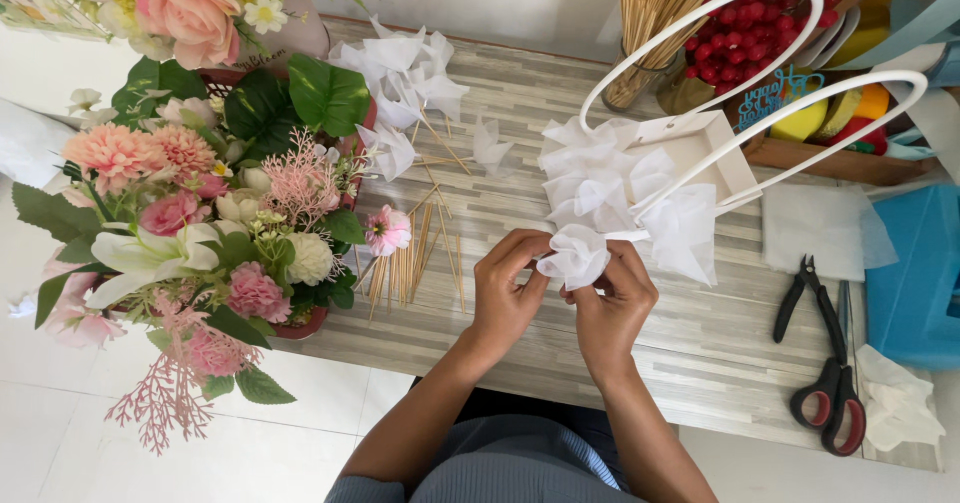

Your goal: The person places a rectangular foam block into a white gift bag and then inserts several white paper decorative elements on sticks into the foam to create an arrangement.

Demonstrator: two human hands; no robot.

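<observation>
White paper puff (577,255): crumpled, ruffled tissue, gathered into a rounded bloom; held above the table (560,353) edge, just below the white basket (690,153). Left hand (508,288): fingers closed, pinching the puff's left side. Right hand (612,303): fingers curled, gripping its right side and base. Basket: two looped handles, rim lined with similar white puffs. Nearby: loose wooden sticks (415,263), flower arrangement (200,223), red-handled scissors (835,393), black pliers (805,298).

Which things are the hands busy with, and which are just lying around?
In use:
left hand
right hand
white paper puff
white basket

Lying about:
scissors
pliers
wooden sticks
flower arrangement
red berries
</observation>
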